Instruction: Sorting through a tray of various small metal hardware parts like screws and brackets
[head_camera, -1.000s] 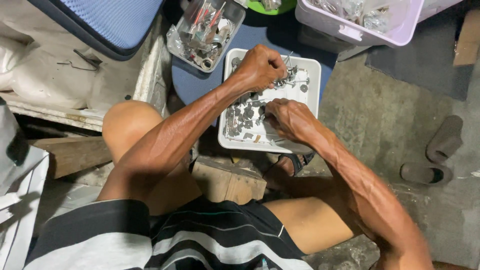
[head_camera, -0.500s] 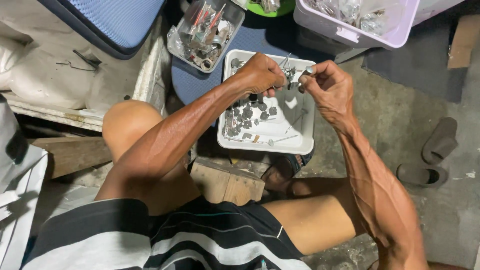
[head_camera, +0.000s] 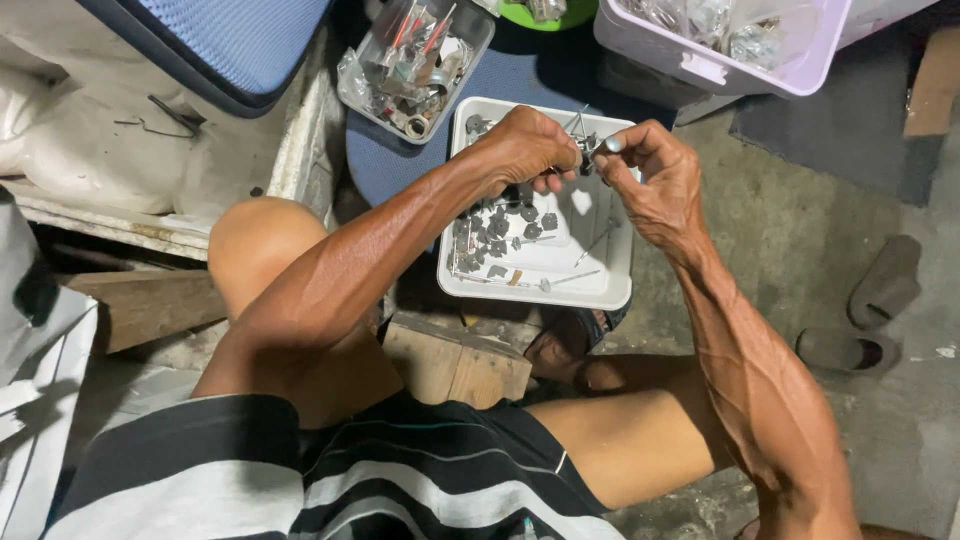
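Observation:
My left hand (head_camera: 522, 148) and my right hand (head_camera: 652, 175) meet above a white square tray (head_camera: 618, 290). Between their fingertips they hold a small grey metal part (head_camera: 588, 146) with thin pins sticking up from it. The left hand's fingers are curled around the part. With thumb and forefinger the right hand pinches its other end. In the tray below lie several small dark metal pieces (head_camera: 505, 225) and a few thin metal pins (head_camera: 590, 245).
A clear tub (head_camera: 415, 60) of mixed metal and red parts stands behind the tray. A lilac bin (head_camera: 720, 45) sits at the back right, a blue cushion (head_camera: 225, 40) at the back left. A wooden block (head_camera: 455, 365) lies under my knees; sandals (head_camera: 870, 315) rest on the concrete at right.
My right hand lifted out of the tray's near side and came up to meet my left hand. Both now hold the small part together above the tray.

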